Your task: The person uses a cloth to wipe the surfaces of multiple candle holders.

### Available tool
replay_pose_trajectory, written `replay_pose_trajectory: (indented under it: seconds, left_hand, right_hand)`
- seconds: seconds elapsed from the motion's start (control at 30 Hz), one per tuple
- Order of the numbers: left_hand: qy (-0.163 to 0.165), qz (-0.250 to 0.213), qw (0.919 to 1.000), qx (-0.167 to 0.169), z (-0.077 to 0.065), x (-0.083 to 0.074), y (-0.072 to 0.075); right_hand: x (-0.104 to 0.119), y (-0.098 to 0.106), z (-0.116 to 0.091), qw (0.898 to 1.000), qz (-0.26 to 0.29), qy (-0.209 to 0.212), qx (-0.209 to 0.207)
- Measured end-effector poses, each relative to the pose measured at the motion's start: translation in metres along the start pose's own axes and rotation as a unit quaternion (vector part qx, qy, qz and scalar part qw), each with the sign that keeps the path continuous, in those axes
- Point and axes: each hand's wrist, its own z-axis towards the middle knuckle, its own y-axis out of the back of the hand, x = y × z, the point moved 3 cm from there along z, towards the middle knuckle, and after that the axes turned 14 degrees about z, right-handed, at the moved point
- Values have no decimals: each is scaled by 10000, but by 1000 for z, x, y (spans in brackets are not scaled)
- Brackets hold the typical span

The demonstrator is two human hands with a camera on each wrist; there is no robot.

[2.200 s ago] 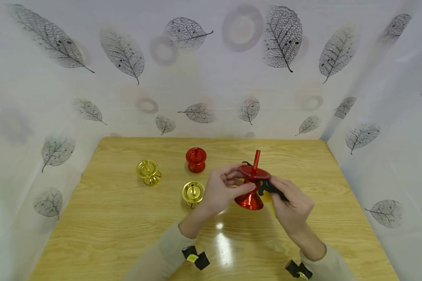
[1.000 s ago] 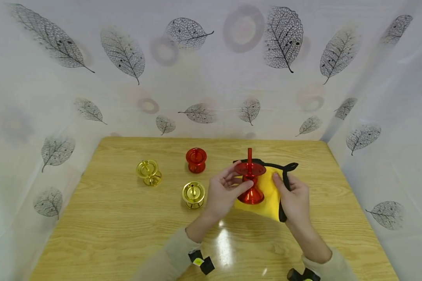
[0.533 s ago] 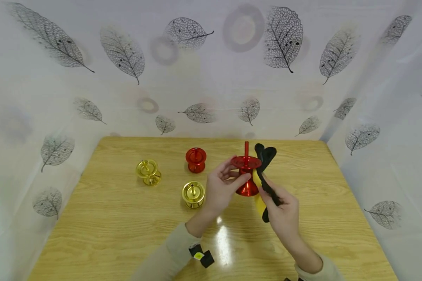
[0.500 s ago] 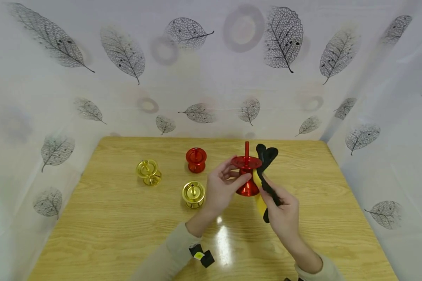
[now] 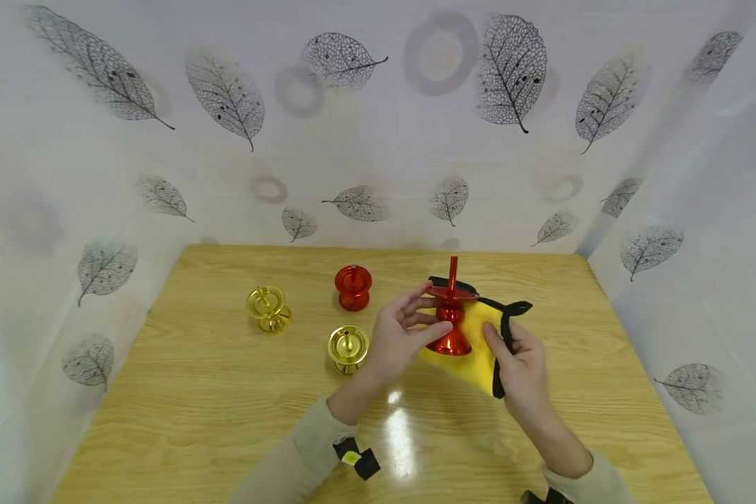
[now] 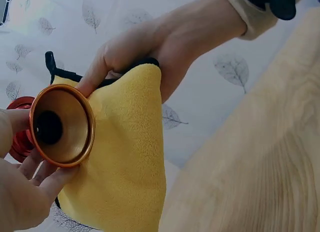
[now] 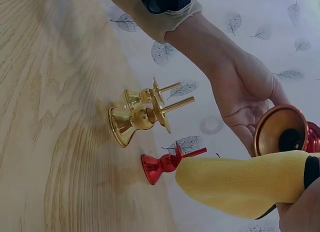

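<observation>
A shiny red metal candle holder (image 5: pixel 450 341), with a flared base, a dish and a thin upright tube, is held above the table by my left hand (image 5: pixel 395 339). Thumb and fingers grip its waist from the left. My right hand (image 5: pixel 525 367) pinches the black-trimmed edge of a yellow cloth (image 5: pixel 479 357), which spreads behind and to the right of the holder. In the left wrist view the holder's hollow coppery underside (image 6: pixel 75 124) faces the camera, the cloth (image 6: pixel 125 142) close against its rim. Some right-hand fingers are hidden behind the cloth.
Another red candle holder (image 5: pixel 353 297) stands farther back on the wooden table (image 5: pixel 227 413). Two gold ones stand to the left, one nearer (image 5: pixel 348 355) and one farther left (image 5: pixel 269 311). A leaf-printed white curtain (image 5: pixel 378 154) encloses the table's back and sides.
The cloth has turned from edge-on beside the red candle holder to spread out behind it. My right hand has shifted slightly right, and the holder has moved a little right in my left hand.
</observation>
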Motion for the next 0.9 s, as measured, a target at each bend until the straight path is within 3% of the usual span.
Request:
replay_pose_trajectory:
  seconds: [0.17,0.37,0.6,0.73,0.9]
  left_hand:
    - [214,-32,9996,174,2,4,-1]
    - [149,199,9997,41,2,2,-1]
    - [0,690,9970,-343,3,0,0]
    - [-14,915,9947,-463,4,1,2]
    - [-14,596,9975,-381,2,-2,1]
  right_hand:
    - [-6,1,0,9993,274,-139,232]
    - [-5,-4,0,9960,-783,418,140]
    - [2,-17,-11,9697,-1988,1407,186]
    - [6,-21,-15,9544,-2331,1839,312]
    - [11,-12,-10,9639,-2077,1666,76]
